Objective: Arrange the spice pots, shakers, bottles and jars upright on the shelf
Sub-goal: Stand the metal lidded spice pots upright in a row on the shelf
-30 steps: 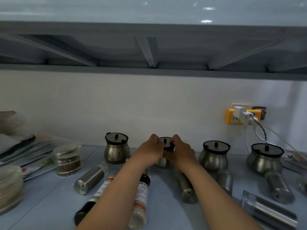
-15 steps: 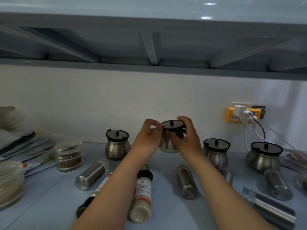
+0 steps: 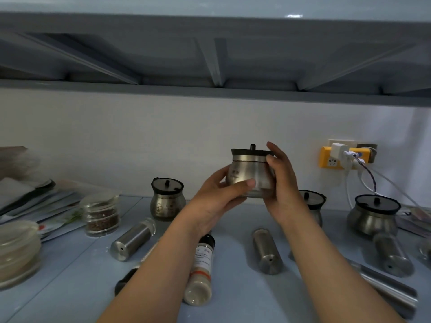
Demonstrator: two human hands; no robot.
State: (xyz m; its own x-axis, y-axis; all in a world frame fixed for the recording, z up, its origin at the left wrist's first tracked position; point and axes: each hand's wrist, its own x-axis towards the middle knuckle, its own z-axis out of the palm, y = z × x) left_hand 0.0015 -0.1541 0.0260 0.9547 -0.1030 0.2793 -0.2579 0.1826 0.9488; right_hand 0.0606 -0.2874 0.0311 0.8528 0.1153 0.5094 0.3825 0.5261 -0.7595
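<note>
A round steel spice pot [image 3: 250, 170] with a black lid is held upright in the air, well above the blue surface. My left hand [image 3: 220, 194] grips its lower left side and my right hand [image 3: 283, 183] wraps its right side. Three more lidded steel pots stand along the wall: one at the left [image 3: 166, 201], one partly hidden behind my right arm [image 3: 313, 203] and one at the right [image 3: 373, 216]. Steel shakers [image 3: 133, 240] [image 3: 267, 251] [image 3: 391, 254] lie on their sides. A clear spice bottle [image 3: 200, 268] with a black cap lies under my left arm.
The grey shelf [image 3: 210, 89] runs overhead across the whole view. A glass jar of brown spice [image 3: 101, 215] stands at the left, beside stacked packets [image 3: 35, 199] and clear lids [image 3: 16, 250]. A yellow socket [image 3: 331, 160] with plugged cables hangs on the wall at the right.
Both hands have lifted the steel pot off the surface, from between the other pots up to about socket height. My left hand has slid down from the lid to the pot's belly.
</note>
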